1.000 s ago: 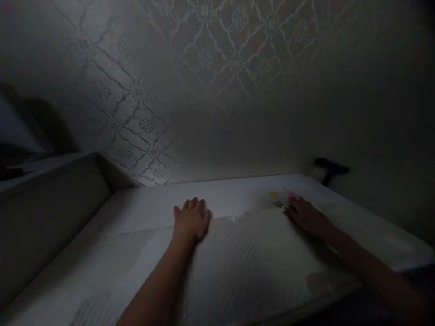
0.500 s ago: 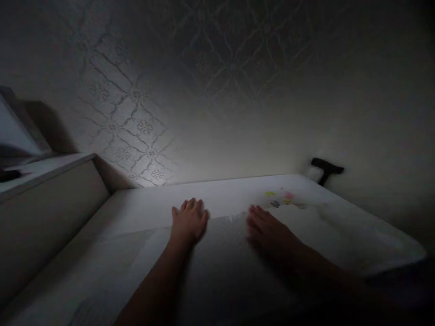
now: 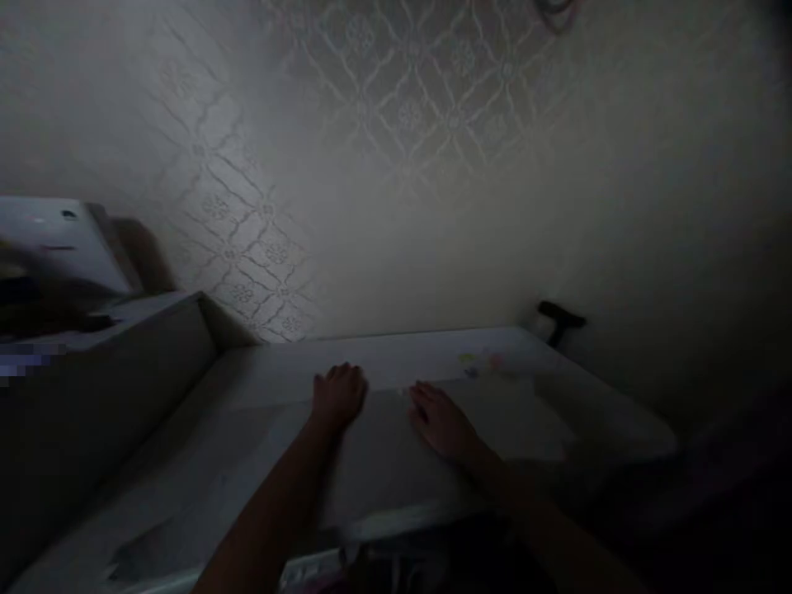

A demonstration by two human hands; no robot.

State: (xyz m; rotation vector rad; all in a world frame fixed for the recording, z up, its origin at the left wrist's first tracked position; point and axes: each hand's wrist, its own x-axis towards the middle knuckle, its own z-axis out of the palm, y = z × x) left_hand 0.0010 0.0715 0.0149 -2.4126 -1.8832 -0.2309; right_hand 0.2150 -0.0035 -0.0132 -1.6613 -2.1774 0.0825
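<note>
A pale sheet (image 3: 377, 462) lies over a white tabletop (image 3: 396, 357), and its straight far edge runs across beneath my hands. My left hand (image 3: 339, 398) rests palm down at that edge, its fingers bent a little and slightly blurred. Over to the right, my right hand (image 3: 440, 419) lies flat on the sheet near the same edge, fingers stretched out. Nothing shows in either hand. What the sheet is made of is hard to make out in the dim light.
A patterned wall (image 3: 396, 214) rises behind the tabletop. On the left stands a higher cabinet (image 3: 154, 371) with a white box-like object (image 3: 74, 256) on top. At the back right is a black T-shaped handle (image 3: 560, 318). Small coloured flower marks (image 3: 479, 363) decorate the surface.
My right hand has moved left, closer to my left hand. The left hand's fingers look more bent. The view has shifted, showing the near edge and dark things below it.
</note>
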